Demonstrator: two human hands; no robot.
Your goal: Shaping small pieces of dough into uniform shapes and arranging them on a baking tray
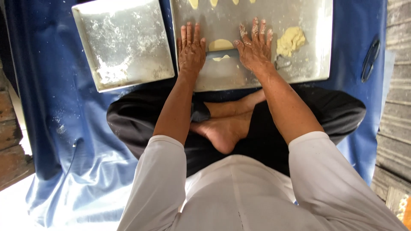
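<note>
On the metal tray [314, 38], both flat palms, left hand [191, 49] and right hand [255, 47], press a dark roller [222, 54] over pale yellow dough [220, 44]. Roller ends are hidden; neither hand's fingers curl round anything.

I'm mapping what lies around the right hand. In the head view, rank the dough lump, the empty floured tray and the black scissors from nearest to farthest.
From the right hand:
1. Dough lump, just right of it on the same tray.
2. Black scissors, far right on the blue sheet.
3. Empty floured tray, left, beyond the left hand.
</note>
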